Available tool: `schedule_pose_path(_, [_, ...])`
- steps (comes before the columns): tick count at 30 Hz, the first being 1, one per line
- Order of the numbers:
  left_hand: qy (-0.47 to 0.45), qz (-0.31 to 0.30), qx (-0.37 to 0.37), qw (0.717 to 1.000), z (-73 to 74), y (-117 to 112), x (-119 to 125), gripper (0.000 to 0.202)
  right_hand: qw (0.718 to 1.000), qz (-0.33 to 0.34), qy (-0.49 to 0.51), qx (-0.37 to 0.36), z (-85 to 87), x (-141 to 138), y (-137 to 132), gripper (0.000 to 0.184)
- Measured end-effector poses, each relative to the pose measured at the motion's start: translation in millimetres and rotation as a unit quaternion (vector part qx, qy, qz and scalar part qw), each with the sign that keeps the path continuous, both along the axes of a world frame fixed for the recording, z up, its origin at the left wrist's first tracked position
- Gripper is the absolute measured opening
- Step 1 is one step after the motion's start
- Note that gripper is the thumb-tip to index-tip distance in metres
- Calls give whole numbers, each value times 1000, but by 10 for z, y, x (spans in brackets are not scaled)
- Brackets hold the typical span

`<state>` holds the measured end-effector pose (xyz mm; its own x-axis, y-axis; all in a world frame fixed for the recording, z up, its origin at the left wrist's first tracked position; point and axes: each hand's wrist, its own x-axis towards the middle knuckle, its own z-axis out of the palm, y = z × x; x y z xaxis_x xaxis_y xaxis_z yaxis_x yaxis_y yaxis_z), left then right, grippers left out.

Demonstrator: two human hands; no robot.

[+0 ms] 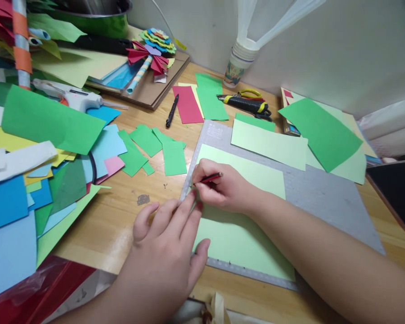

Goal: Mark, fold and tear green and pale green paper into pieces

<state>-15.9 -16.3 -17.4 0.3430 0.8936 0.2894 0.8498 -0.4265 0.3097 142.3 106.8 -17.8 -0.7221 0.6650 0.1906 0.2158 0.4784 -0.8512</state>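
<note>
My right hand (219, 186) is closed around a dark red pencil (212, 178), its tip pointing down at the left edge of a pale green sheet of paper (246, 243). Spread fingers of my left hand (172, 234) reach over that same edge, fingertips close to the pencil tip, with nothing in them. The sheet lies flat on a grey cutting mat (327, 207). Part of the sheet is covered by my right hand and forearm. Whether the pencil tip touches the paper is hard to make out.
Green paper pieces (174, 158) lie left of the mat. Behind it are a black pen (172, 110), a red card (189, 105), a utility knife (246, 104) and paper cups (240, 60). Coloured paper scraps and a hot glue gun (76, 96) crowd the left; a phone (398, 193) lies right.
</note>
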Motion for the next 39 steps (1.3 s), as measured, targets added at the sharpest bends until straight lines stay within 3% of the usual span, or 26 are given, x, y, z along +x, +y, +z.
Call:
schedule_pose_path(4, [-5,-4,-9,1000,17,5,-16,36,998,-21,52,-33,-8,0,25,8])
schedule_pose_path(7, [-49,24,-16,998,40,-19,-81,34,978,-110,153,-86,-27,13,62,6])
schedule_pose_path(10, [-187,105,-61,975,99,-88,-170,27,946,-212,229,-84,-41,41,107,7])
schedule_pose_path(12, [-319,174,-133,922,172,-148,-225,25,930,-251,261,-57,-47,63,133,9])
schedule_pose_path(14, [-447,231,-217,836,265,-199,-268,29,921,-269,278,-37,-56,83,152,11])
schedule_pose_path(16, [-536,251,-283,755,356,-230,-294,35,919,-273,283,-31,-68,98,163,14])
schedule_pose_path(18, [-573,243,-324,712,425,-241,-298,38,918,-272,287,-30,-61,112,173,17])
schedule_pose_path(21, [-564,230,-348,713,475,-234,-273,40,915,-269,301,-21,54,157,190,18])
schedule_pose_path(25, [-564,212,-345,720,504,-203,-221,39,928,-238,285,-28,391,358,154,13])
schedule_pose_path(27, [-571,207,-343,717,519,-186,-196,35,963,-171,201,-50,525,538,54,14])
schedule_pose_path(29, [-571,205,-349,714,531,-171,-176,32,995,-76,48,-45,576,762,-123,19])
schedule_pose_path(31, [-566,202,-359,714,533,-155,-159,32,995,-6,-96,19,547,1009,-358,19])
schedule_pose_path(33, [-559,191,-372,716,526,-137,-138,33,985,17,-160,59,469,1256,-608,19])
schedule_pose_path(39, [-522,171,-408,730,536,-75,-37,40,966,0,-239,102,194,1745,-1064,32])
